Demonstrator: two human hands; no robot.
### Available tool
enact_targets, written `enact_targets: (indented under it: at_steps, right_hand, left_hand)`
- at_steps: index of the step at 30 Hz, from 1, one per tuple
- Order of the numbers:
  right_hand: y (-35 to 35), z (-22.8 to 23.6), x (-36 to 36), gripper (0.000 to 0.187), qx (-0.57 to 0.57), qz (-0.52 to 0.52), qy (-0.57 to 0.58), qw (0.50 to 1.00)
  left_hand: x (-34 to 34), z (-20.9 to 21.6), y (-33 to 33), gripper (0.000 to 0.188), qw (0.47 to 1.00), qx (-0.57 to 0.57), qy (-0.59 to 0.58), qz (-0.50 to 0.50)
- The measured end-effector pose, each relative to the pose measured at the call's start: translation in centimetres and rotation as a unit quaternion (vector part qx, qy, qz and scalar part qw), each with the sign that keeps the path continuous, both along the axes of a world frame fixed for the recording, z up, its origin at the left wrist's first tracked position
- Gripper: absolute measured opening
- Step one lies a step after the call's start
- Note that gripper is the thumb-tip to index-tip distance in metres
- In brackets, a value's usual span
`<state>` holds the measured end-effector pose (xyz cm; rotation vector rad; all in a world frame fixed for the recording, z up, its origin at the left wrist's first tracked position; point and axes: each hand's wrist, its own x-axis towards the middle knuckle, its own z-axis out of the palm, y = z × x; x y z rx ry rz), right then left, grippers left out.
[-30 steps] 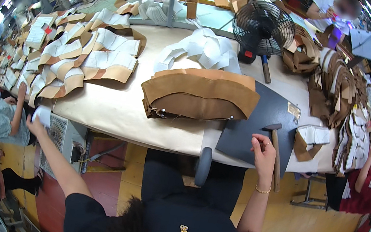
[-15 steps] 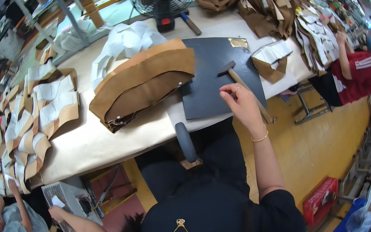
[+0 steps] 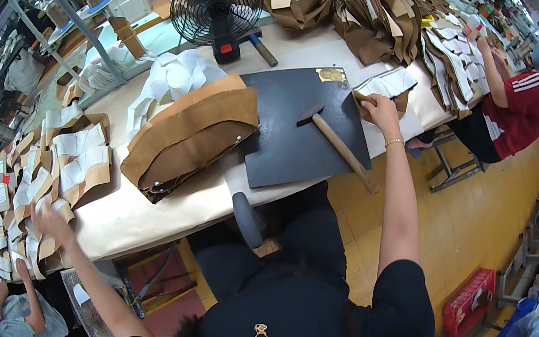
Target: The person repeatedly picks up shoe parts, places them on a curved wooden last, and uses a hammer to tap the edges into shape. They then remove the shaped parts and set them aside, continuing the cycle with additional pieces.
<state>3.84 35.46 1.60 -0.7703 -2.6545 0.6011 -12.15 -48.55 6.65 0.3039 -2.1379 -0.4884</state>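
My right hand point(image 3: 382, 114) is at the right end of the table, fingers closed on the near edge of a brown leather piece with white backing point(image 3: 390, 83). Left of that hand, a wooden-handled hammer point(image 3: 343, 148) lies on a black board point(image 3: 267, 161), its handle end sticking out past the board's edge. My left hand point(image 3: 54, 226), smeared by motion, is over a spread of brown-and-white leather pieces point(image 3: 75, 169) at the table's left. Between the hands sits a curved stack of brown leather panels point(image 3: 193, 135), touched by neither.
A black fan point(image 3: 217, 12) stands at the back beside a second hammer point(image 3: 262, 49). White sheets point(image 3: 182, 77) lie behind the curved stack. Bundles of leather point(image 3: 377, 20) fill the far right. A person in red point(image 3: 530, 104) works there; another point(image 3: 35, 315) is at lower left.
My right hand has moved away and right, from above the hammer to the leather piece, closing on it. My left hand has risen from below the table edge to the leather pieces at left.
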Motion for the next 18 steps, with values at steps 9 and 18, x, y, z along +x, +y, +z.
enact_targets:
  at_steps: [9, 18]
  right_hand:
    - [-16.0, 9.5, 5.8, 0.048, 0.072, 0.245, 0.124, 0.959]
    - [-12.4, -0.3, 10.7, 0.037, 0.035, 0.083, -0.031, 0.995]
  left_hand:
    - [8.0, 1.4, 42.2, 0.058, 0.611, 0.324, -0.509, -0.513]
    - [8.4, -4.8, 48.4, 0.049, 0.619, 0.306, -0.512, -0.512]
